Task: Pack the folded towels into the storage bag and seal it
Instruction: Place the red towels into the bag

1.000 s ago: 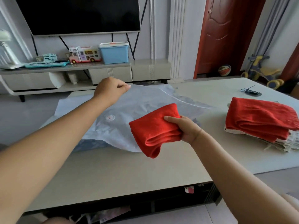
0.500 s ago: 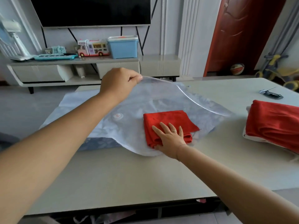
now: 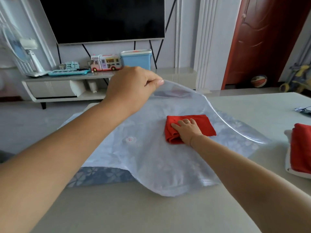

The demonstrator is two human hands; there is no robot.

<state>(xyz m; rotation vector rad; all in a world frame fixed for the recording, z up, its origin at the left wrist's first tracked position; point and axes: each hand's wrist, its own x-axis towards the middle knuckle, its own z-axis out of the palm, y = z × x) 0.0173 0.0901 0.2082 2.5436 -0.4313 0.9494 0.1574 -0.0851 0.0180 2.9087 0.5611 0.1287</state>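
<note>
A translucent pale-blue storage bag [image 3: 148,158] with a flower print and a round valve lies on the beige table [image 3: 134,207]. My left hand [image 3: 133,86] pinches the bag's upper layer and holds it lifted, so the mouth gapes toward the right. Inside the mouth a folded red towel [image 3: 205,123] lies flat on the bag's lower layer. My right hand [image 3: 186,130] rests flat on the towel with fingers spread, reaching into the bag. A stack of folded towels [image 3: 301,148], red over white, sits at the table's right edge.
A small dark object [image 3: 303,109] lies at the table's far right. Beyond the table stand a TV cabinet [image 3: 55,88] with a toy bus, a blue box [image 3: 137,59] and a fan, plus a red door [image 3: 262,39] and a ball on the floor.
My right hand carried the red towel from above the bag's near edge into its mouth, laid it flat and pushed it deeper. My left hand lifted the bag's top layer higher.
</note>
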